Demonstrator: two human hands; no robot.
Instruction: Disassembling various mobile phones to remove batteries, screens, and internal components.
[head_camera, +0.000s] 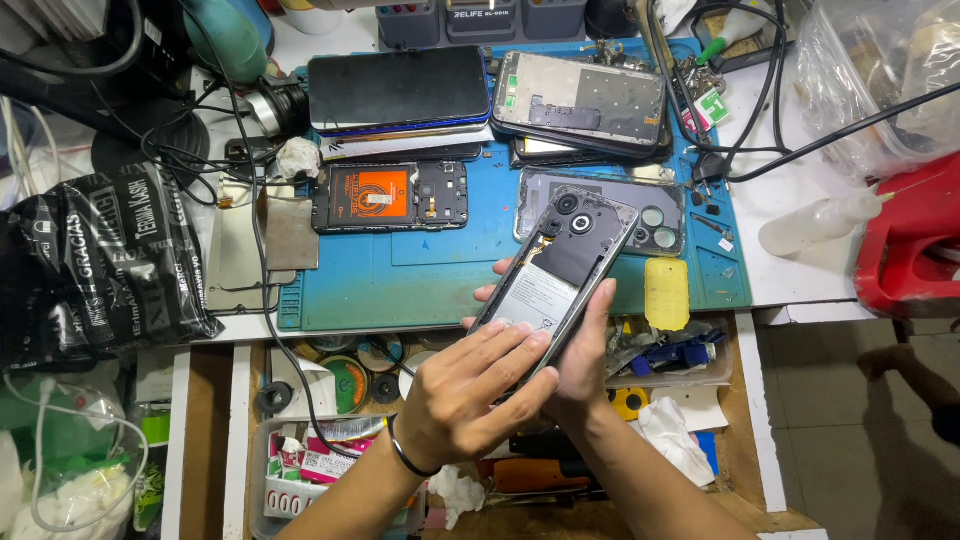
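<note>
- My white surface (790, 270) runs across the upper frame, a blue work mat (440, 275) spread over its middle.
- Below it, an open wooden drawer (745, 400) fills the lower centre.
- Grey tiled floor (860, 450) shows at lower right, evenly lit with soft shadows.

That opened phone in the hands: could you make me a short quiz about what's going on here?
1. True or false: the opened phone lies flat on the blue mat.
2. Which hand presses fingers on the phone's lower end: left hand or right hand?
3. What colour is the flat pad on the mat's right side?

Key: 1 false, it is held tilted above the mat. 2 left hand. 3 yellow.
</note>
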